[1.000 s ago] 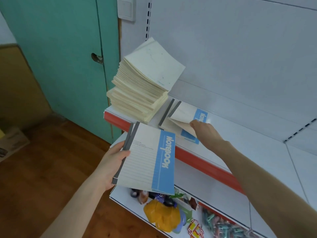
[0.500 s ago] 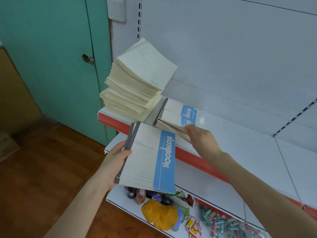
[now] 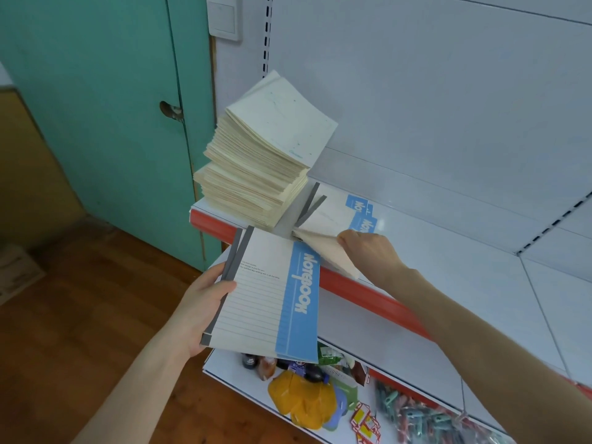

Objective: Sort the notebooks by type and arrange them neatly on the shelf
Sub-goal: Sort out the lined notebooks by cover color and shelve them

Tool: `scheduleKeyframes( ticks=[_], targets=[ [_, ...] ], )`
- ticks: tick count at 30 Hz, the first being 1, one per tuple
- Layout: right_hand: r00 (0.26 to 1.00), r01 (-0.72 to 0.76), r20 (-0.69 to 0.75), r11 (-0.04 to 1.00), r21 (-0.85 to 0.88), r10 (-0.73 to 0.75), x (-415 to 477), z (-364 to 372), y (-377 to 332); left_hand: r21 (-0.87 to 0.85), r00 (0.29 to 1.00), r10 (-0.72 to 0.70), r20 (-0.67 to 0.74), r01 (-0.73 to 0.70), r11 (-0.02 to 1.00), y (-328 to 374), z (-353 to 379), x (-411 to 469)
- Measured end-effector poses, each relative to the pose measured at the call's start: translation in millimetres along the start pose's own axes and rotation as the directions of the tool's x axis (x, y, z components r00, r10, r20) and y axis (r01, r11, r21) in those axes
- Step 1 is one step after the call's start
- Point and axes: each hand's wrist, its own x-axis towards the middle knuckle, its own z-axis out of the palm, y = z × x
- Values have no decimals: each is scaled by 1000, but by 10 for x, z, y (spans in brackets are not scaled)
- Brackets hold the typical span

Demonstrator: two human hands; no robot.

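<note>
Partway, I judge: the cream stack (image 3: 262, 168) sits left on the shelf (image 3: 464, 257), the small blue pile (image 3: 339, 216) beside it. The left grip (image 3: 205, 309) holds blue notebooks (image 3: 272, 299) not yet shelved; the right grip (image 3: 368, 251) pinches the pile's lifted cover.

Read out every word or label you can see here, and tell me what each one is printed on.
"NOTEBOOK": blue band of the notebook in the left hand.
"NOT": start of the same word on the shelf notebooks; the right hand hides the rest.
Small print on the held cover: too small to read.
Blue mark on the cream stack: too small.
Lower-shelf packets: unreadable.
</note>
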Motion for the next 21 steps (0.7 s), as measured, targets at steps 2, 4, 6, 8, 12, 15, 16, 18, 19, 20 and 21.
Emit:
scheduleKeyframes(
  ticks=[2, 4, 6, 8, 12, 15, 16, 18, 19, 20, 21],
  targets=[
    [997, -22, 80, 994, 104, 13, 22, -63, -48, -4, 1000, 11, 7, -11, 1000, -9, -38, -14],
    [987, -115, 150, 931, 346, 66, 61, -101, -23, -10, 1000, 21, 22, -21, 1000, -28, -85, -22],
    [977, -208, 159, 821, 532, 144, 78, -169, 18, -14, 999, 32, 26, -32, 999, -76, -147, -10],
    [962, -265, 121, 740, 618, 244, 80, -258, 39, -11, 999, 45, 29, -45, 999, -131, -225, 17],
    [915, -269, -57, 710, 650, 399, 3, -370, -9, 11, 998, 29, 50, -30, 1000, -257, -405, 96],
    [905, -182, -162, 704, 686, 392, -155, -448, -164, 9, 994, 25, 105, -26, 1000, -296, -438, 144],
    [916, -146, -182, 721, 677, 357, -226, -466, -253, 4, 994, 34, 105, -35, 999, -260, -406, 117],
    [944, -42, -233, 787, 615, 232, -379, -452, -485, -36, 995, 47, 87, -44, 998, -182, -317, 51],
    [948, 49, -287, 829, 557, 136, -464, -429, -622, -58, 996, 37, 84, -32, 998, -152, -271, 22],
    [947, 155, -320, 855, 494, 14, -548, -378, -749, -75, 997, 14, 78, -8, 997, -120, -228, -9],
    [934, 261, -341, 860, 439, -109, -632, -309, -873, -94, 997, -18, 77, 26, 995, -91, -196, -27]
  ],
)
